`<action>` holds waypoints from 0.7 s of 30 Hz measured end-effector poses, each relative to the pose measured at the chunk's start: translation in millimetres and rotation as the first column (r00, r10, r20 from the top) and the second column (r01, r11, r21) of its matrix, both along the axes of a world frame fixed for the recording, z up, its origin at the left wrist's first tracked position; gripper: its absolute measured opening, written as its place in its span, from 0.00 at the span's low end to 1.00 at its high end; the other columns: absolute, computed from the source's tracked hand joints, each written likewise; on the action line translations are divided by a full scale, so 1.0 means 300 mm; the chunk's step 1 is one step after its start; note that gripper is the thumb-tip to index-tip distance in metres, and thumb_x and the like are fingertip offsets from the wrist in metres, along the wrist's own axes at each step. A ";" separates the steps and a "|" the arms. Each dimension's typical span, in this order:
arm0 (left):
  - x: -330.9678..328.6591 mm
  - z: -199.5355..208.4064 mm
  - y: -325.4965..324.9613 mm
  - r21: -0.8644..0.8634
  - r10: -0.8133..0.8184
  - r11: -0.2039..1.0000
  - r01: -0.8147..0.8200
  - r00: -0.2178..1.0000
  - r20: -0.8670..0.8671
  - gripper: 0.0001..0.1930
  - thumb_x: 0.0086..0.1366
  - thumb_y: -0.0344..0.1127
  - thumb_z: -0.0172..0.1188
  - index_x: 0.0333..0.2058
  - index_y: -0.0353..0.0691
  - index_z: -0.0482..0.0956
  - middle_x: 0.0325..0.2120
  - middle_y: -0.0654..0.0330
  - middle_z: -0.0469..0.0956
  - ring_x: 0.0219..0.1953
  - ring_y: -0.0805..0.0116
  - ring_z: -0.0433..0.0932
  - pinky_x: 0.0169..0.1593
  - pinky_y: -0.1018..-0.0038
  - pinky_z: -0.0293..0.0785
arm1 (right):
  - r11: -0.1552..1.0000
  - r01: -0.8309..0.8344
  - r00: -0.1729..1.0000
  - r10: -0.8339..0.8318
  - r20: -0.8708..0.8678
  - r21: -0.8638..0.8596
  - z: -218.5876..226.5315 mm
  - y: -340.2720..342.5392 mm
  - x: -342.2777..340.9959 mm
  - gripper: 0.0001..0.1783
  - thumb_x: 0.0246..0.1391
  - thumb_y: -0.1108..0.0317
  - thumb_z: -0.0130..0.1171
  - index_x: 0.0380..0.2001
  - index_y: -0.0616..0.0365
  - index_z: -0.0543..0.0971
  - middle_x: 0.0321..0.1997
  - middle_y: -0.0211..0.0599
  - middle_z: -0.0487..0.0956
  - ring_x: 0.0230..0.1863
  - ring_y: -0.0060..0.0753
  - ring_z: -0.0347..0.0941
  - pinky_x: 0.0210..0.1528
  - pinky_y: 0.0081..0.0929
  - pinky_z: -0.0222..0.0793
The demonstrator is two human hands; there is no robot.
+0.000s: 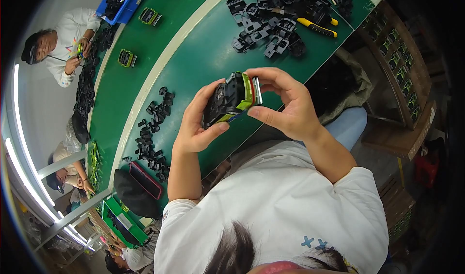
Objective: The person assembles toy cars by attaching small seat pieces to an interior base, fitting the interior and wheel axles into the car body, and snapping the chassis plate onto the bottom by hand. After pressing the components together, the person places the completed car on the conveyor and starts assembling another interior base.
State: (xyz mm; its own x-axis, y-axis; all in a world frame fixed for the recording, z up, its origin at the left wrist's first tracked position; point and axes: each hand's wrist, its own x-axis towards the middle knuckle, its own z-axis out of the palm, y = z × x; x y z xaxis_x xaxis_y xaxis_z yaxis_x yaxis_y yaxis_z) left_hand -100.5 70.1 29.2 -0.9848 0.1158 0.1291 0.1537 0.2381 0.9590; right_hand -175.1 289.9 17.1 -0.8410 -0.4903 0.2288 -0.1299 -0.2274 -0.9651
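Note:
Between my two hands, above the green worktable, is a toy car with a black body and lime-green trim, held tilted. My left hand grips its left end, the thumb along the near side and the fingers behind. At the other end my right hand pinches the silvery edge with thumb and fingers. Small black plastic parts lie in a loose row left of my left hand. Beyond my right hand is a heap of black plastic car parts.
A tool with yellow-and-black handles lies beside the heap. Toy cars sit on the green strip past the pale divider. A phone and a black cap rest at left. A wooden rack stands right. Co-workers work across the table.

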 end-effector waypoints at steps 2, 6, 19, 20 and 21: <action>-0.011 0.013 0.004 -0.159 -0.010 0.987 0.001 0.999 -0.052 0.40 0.48 0.36 0.68 0.60 0.31 0.65 0.49 0.48 0.74 0.52 0.54 0.74 0.56 0.67 0.68 | 0.996 0.072 0.997 -0.070 -0.037 0.047 -0.003 0.019 -0.011 0.37 0.40 0.62 0.75 0.55 0.57 0.73 0.52 0.36 0.76 0.52 0.30 0.74 0.51 0.27 0.71; -0.005 -0.012 0.047 -0.570 0.060 0.805 -0.164 0.978 -0.198 0.37 0.45 0.31 0.69 0.57 0.35 0.68 0.47 0.48 0.74 0.48 0.49 0.75 0.51 0.62 0.71 | 0.968 0.163 0.979 -0.134 -0.154 0.190 -0.019 0.038 -0.013 0.32 0.40 0.64 0.75 0.51 0.58 0.77 0.51 0.38 0.76 0.52 0.34 0.73 0.51 0.29 0.70; 0.014 -0.104 0.060 -0.609 0.172 0.745 -0.272 0.961 -0.217 0.41 0.40 0.27 0.73 0.57 0.36 0.67 0.45 0.50 0.75 0.47 0.51 0.75 0.49 0.63 0.73 | 0.953 0.103 0.961 -0.168 0.217 0.284 -0.054 -0.034 0.030 0.13 0.48 0.71 0.69 0.38 0.62 0.80 0.35 0.32 0.79 0.33 0.19 0.74 0.30 0.15 0.69; 0.016 -0.103 0.060 -0.596 0.177 0.756 -0.272 0.961 -0.215 0.44 0.39 0.27 0.75 0.58 0.37 0.66 0.45 0.50 0.76 0.47 0.51 0.76 0.49 0.64 0.74 | 0.990 0.048 0.889 -0.104 0.446 0.135 -0.058 -0.042 0.027 0.11 0.50 0.72 0.68 0.37 0.63 0.79 0.31 0.30 0.80 0.28 0.14 0.73 0.26 0.11 0.67; 0.018 -0.104 0.056 -0.593 0.185 0.756 -0.278 0.959 -0.214 0.44 0.39 0.27 0.75 0.58 0.37 0.66 0.45 0.50 0.76 0.47 0.51 0.76 0.49 0.64 0.74 | 0.990 0.040 0.890 -0.098 0.446 0.138 -0.053 -0.048 0.025 0.11 0.50 0.72 0.68 0.37 0.63 0.79 0.31 0.30 0.80 0.28 0.14 0.73 0.26 0.11 0.67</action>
